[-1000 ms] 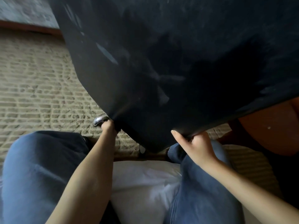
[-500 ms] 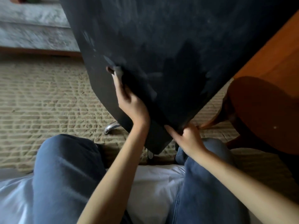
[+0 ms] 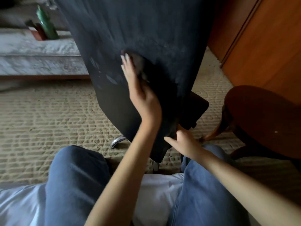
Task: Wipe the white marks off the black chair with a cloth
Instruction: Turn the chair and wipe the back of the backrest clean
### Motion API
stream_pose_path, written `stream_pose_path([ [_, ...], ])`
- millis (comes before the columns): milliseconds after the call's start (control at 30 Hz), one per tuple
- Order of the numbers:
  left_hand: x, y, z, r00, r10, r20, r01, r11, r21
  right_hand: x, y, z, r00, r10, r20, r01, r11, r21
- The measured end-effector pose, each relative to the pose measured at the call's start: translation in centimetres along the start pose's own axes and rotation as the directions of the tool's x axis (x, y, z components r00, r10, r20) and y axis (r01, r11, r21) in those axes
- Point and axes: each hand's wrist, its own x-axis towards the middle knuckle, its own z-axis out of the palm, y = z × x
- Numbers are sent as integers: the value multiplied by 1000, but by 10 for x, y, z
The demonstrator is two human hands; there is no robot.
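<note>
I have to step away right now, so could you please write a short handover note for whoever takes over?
The left hand lies flat, pressing the grey cloth against the black chair back.
The right hand grips the chair's lower edge.
Done: the dark patch beside the cloth looks wiped.
Left: white marks toward the chair's left edge, plus a pale haze higher up.

Dim indoor light, deep shadow on the black chair point(image 3: 146, 38), motion blur upper left, wide-angle bowing
</note>
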Motion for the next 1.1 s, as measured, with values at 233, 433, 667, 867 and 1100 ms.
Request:
stream_pose_path([
  [233, 68, -5, -14, 977, -161, -143, 152, 986, -69, 0, -24, 1, 997, -24, 76, 30, 997, -74],
  [433, -45, 11, -16, 899, 354, 256, -377, 925, 43, 1, -30, 3, 993, -3, 116, 10, 998, -60],
  [667, -32, -24, -31, 45, 573, 818, -999, 49, 20, -5, -21, -5, 983, 149, 106, -128, 973, -190],
  [867, 47, 78, -17, -32, 710, 703, -992, -109, 64, -11, -25, -7, 990, 93, 107, -70, 977, -202],
  [1100, 27, 46, -20, -116, 564, 817, -966, -256, 39, -17, 14, -14, 971, 163, 172, -153, 986, -73],
])
